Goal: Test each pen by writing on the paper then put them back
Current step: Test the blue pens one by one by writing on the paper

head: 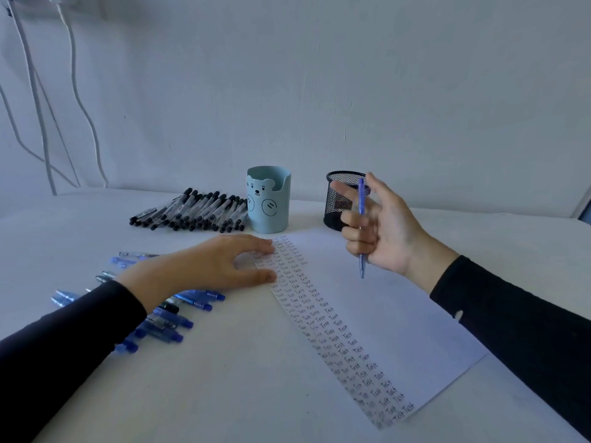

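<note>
Above the paper (399, 314), a slim blue pen (361, 225) is gripped upright by the right hand (380, 228); left hand (204, 266) is laid flat, fingers straight, on the paper's "Test"-covered edge.

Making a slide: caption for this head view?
Right hand holds a blue pen above the paper bearing columns of "Test"; left hand rests on its edge.

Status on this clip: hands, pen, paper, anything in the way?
Right hand holds blue pen upright, tip lifted above paper. Left hand flat, fingertips on paper's left edge. Nothing between pen and paper.
</note>
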A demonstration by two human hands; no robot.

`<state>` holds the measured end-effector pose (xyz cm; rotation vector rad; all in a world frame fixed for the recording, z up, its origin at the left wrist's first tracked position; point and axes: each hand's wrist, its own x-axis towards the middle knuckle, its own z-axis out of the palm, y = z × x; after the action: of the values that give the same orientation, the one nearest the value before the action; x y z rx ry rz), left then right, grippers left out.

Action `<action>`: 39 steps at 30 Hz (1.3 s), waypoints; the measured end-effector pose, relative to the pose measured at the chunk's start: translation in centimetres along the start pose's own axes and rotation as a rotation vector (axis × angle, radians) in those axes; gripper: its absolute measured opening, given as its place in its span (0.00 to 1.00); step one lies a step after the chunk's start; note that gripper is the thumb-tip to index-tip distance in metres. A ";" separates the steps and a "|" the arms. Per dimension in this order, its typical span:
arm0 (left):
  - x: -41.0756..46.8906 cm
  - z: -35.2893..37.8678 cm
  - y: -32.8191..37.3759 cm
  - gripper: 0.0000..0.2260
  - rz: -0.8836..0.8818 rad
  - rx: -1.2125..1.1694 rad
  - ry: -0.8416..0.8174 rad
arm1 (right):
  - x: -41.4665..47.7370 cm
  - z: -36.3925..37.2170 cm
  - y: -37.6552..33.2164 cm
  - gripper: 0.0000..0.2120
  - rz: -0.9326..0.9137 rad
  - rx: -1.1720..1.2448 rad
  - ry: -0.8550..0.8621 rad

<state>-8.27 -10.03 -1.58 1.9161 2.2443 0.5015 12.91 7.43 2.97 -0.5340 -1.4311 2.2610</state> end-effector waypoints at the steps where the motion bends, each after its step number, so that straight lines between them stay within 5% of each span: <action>1: 0.0 -0.1 0.0 0.34 -0.003 -0.012 -0.001 | -0.2 0.1 -0.1 0.23 0.017 0.015 0.004; 7: 0.0 -0.3 0.2 0.34 -0.011 -0.037 -0.028 | -0.4 0.2 -0.2 0.23 0.043 0.101 0.122; 16: -0.2 -0.5 0.7 0.32 -0.012 -0.033 -0.050 | 0.2 1.2 0.6 0.18 -0.042 -0.011 0.038; 20: -0.2 -0.4 0.6 0.31 0.003 -0.016 -0.049 | 0.2 1.1 1.0 0.25 0.030 -0.384 -0.005; 28: -0.2 -0.4 0.3 0.31 0.010 0.000 -0.068 | 1.9 2.1 2.8 0.08 -0.109 -0.851 0.013; 30: -0.2 -0.4 0.3 0.32 0.011 0.004 -0.070 | 2.1 2.2 3.6 0.13 -0.205 -0.969 0.090; 34: 0.0 -0.4 0.2 0.34 0.001 0.021 -0.079 | 2.5 2.3 5.3 0.19 -0.366 -0.967 0.225; 39: 0.1 -0.3 -0.2 0.37 0.004 0.003 -0.079 | 2.7 2.2 5.5 0.19 -0.387 -0.939 0.190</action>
<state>-8.54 -9.97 -1.36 1.9069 2.1943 0.4163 8.74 5.04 -1.45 -0.6333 -2.2082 1.1194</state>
